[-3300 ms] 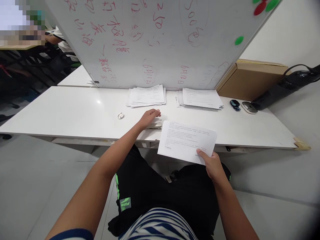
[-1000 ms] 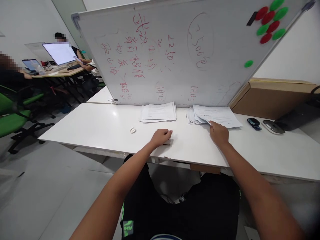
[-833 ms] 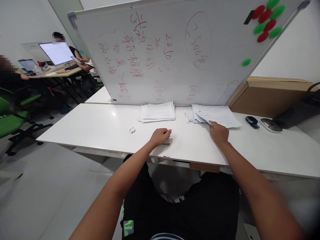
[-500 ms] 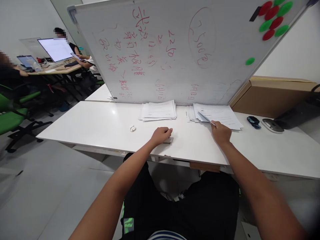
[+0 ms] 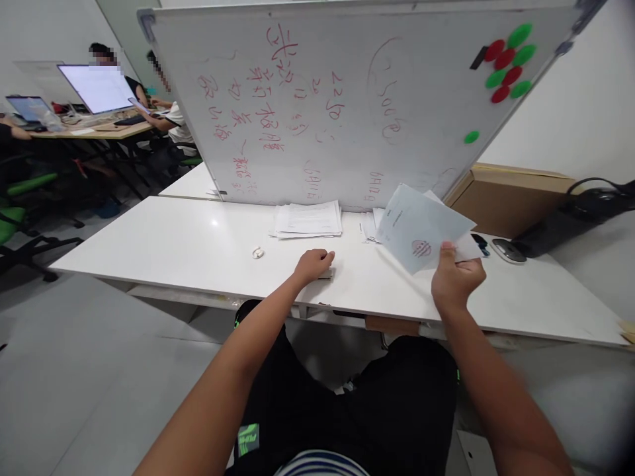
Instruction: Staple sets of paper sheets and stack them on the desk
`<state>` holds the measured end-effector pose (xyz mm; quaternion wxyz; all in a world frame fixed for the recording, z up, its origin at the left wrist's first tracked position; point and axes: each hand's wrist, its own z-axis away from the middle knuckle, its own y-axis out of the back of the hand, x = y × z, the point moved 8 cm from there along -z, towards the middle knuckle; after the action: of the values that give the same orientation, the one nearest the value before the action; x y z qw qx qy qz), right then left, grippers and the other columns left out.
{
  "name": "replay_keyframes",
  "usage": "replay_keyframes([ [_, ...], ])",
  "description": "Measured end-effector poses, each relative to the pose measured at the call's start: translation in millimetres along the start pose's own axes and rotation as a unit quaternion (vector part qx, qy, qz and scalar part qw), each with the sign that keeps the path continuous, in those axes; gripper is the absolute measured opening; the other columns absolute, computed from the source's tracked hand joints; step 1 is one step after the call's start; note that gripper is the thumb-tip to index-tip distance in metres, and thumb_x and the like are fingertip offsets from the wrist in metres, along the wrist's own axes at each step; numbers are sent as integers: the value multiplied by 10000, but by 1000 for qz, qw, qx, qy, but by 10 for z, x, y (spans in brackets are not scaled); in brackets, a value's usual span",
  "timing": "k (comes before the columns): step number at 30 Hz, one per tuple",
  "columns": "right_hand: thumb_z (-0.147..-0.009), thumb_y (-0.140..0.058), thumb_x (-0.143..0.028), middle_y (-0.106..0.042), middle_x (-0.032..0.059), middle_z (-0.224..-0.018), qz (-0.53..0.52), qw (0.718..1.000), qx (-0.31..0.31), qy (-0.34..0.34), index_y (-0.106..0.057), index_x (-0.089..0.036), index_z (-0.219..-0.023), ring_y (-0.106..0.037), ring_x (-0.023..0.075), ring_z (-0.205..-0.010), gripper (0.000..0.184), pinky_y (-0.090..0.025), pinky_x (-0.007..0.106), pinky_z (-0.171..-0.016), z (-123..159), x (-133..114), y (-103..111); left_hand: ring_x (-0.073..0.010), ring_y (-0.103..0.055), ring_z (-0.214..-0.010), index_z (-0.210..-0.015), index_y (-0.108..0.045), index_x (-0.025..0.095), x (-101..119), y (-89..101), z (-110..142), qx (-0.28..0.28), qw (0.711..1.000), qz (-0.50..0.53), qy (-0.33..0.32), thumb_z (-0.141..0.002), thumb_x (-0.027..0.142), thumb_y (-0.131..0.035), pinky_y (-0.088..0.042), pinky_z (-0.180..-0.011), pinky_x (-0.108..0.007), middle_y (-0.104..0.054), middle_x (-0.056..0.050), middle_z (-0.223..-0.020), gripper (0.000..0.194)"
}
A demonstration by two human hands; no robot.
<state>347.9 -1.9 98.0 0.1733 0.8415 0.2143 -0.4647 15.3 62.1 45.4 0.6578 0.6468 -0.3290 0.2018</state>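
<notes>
My right hand (image 5: 457, 277) pinches a sheet of paper (image 5: 414, 221) between thumb and fingers, raised and tilted above the desk's right half. The sheet carries a round reddish stamp and a little print. Partly hidden behind it is a right paper stack (image 5: 368, 227). My left hand (image 5: 313, 266) rests curled on the desk near its front edge. A thin edge of something shows beneath it, but what it is stays hidden. Beyond that hand lies a left paper stack (image 5: 308, 220), with uneven edges.
A whiteboard (image 5: 347, 158) with red writing and round magnets stands along the desk's (image 5: 173, 244) back. A small white object (image 5: 257, 252) lies to the left. At the right are a computer mouse (image 5: 508, 250), a cardboard box (image 5: 510, 201) and a black bag (image 5: 570, 221). People sit at another desk, far left.
My right hand has lifted the sheet up off the right stack and turned it, so its stamped face shows. My left hand has stayed curled on the desk. The view has shifted slightly.
</notes>
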Motion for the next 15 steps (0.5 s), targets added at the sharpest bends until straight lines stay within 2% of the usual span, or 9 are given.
replay_keyframes([
  [3, -735, -698, -480, -692, 98, -1022, -117, 992, 43, -37, -669, -115, -963, -650, 257, -964, 431, -527, 406, -871, 222, -188, 324, -203, -608, -707, -597, -594, 199, 15, -10, -4, -10, 1000, 0, -14, -873, 497, -385, -418, -661, -295, -685, -51, -718, 456],
  [5, -721, -722, -450, -688, 90, -1051, -174, 982, 45, -55, -668, -119, -976, -639, 251, -1006, 421, -505, 429, -925, 331, -242, 444, -200, -611, -713, -619, -610, 198, 14, -2, -1, -11, 1000, 13, -18, -877, 501, -376, -418, -669, -294, -695, -44, -734, 461],
  [9, -680, -763, -418, -700, 90, -1008, -240, 965, 29, -100, -674, -115, -923, -647, 253, -986, 399, -485, 477, -950, 457, -242, 565, -191, -621, -737, -667, -632, 191, 5, 59, 27, 19, 998, 55, -22, -892, 524, -341, -427, -705, -284, -697, -35, -735, 496],
  [12, -675, -767, -407, -707, 81, -985, -259, 960, 23, -107, -677, -124, -913, -644, 251, -990, 381, -477, 483, -957, 509, -264, 654, -182, -619, -736, -687, -619, 191, -3, 129, 62, 59, 995, 71, -23, -913, 538, -280, -429, -701, -279, -694, -38, -757, 535],
  [15, -690, -756, -396, -712, 72, -965, -269, 957, 15, -111, -676, -132, -946, -640, 241, -997, 376, -486, 465, -944, 551, -293, 745, -186, -605, -734, -660, -597, 197, 66, 219, 91, 106, 993, 6, -55, -939, 490, -224, -412, -806, -326, -679, -46, -732, 549],
])
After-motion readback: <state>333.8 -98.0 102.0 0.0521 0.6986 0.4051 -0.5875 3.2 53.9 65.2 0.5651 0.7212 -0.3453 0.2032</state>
